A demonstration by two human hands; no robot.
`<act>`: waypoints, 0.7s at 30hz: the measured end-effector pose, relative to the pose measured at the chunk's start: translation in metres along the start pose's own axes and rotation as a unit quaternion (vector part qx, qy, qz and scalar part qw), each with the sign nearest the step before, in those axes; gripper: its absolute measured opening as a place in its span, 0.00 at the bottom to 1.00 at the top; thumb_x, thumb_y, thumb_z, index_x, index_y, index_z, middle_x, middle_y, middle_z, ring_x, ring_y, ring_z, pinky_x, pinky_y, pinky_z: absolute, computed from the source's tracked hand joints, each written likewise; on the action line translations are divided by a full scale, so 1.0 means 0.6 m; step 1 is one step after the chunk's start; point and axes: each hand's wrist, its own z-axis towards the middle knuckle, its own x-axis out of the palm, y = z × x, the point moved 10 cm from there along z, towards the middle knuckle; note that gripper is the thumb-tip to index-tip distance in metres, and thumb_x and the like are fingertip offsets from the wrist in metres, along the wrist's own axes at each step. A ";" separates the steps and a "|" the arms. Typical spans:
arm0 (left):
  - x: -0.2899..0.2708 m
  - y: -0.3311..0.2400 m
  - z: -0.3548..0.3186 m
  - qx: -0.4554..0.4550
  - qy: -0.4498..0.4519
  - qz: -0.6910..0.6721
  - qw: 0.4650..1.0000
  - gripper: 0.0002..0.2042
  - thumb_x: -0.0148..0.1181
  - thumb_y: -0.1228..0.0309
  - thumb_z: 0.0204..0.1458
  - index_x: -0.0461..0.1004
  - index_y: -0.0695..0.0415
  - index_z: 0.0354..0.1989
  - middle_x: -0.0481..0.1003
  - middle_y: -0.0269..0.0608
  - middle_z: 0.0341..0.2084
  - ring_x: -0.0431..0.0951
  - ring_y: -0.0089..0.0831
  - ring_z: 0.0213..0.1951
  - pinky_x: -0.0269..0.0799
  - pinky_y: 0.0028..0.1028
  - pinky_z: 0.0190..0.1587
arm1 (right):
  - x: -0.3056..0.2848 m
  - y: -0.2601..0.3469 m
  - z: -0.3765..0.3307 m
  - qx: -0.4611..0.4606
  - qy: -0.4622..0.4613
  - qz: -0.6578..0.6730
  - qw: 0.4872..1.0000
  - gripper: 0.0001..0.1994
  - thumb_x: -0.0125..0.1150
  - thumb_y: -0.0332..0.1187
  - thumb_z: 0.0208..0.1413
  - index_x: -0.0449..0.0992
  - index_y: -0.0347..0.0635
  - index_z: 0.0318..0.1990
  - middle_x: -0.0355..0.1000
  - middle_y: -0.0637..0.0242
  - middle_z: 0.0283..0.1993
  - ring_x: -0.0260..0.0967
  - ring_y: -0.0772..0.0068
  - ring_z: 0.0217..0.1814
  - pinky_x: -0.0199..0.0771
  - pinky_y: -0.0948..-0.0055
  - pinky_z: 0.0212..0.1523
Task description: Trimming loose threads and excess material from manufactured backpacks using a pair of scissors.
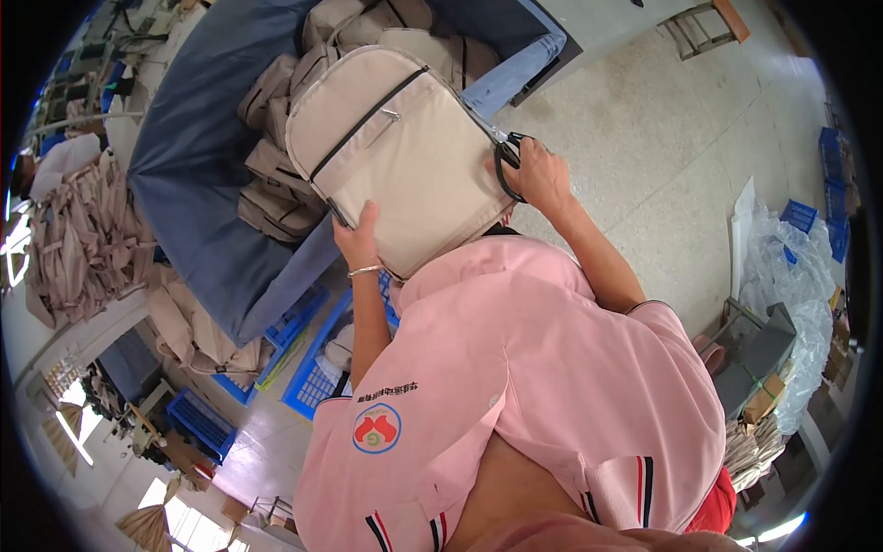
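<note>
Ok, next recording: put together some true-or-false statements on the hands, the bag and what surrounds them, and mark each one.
1. The right hand holds black-handled scissors. True.
2. The left hand is empty and away from everything. False: it grips the edge of the beige bag.
3. A dark zipper line crosses the front of the beige bag. True.
4. A bracelet sits on the right wrist. False: the bracelet is on the left wrist.
5. More bags lie in the large blue bin. True.
6. The person's shirt is green. False: the shirt is pink.
</note>
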 end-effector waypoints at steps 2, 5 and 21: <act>-0.006 0.006 -0.003 0.002 -0.001 0.014 1.000 0.28 0.73 0.71 0.44 0.68 0.67 0.53 0.74 0.42 0.46 0.74 0.27 0.43 0.70 0.26 0.48 | 0.002 0.003 0.003 0.010 0.027 -0.003 1.000 0.36 0.54 0.67 0.51 0.73 0.32 0.37 0.76 0.49 0.33 0.77 0.47 0.32 0.77 0.57 0.33; 0.008 0.002 -0.004 -0.015 0.004 -0.017 1.000 0.29 0.73 0.70 0.44 0.68 0.67 0.53 0.74 0.42 0.46 0.74 0.27 0.43 0.70 0.27 0.48 | 0.013 -0.006 0.003 0.010 0.006 -0.018 1.000 0.36 0.54 0.67 0.51 0.73 0.32 0.36 0.77 0.48 0.33 0.77 0.47 0.32 0.77 0.57 0.32; 0.003 0.008 -0.002 -0.009 -0.001 -0.009 1.000 0.28 0.73 0.70 0.43 0.68 0.66 0.53 0.75 0.42 0.46 0.74 0.27 0.43 0.71 0.27 0.48 | 0.007 -0.012 0.012 -0.022 -0.042 0.014 0.999 0.40 0.55 0.70 0.47 0.72 0.32 0.40 0.76 0.48 0.36 0.77 0.47 0.38 0.76 0.56 0.37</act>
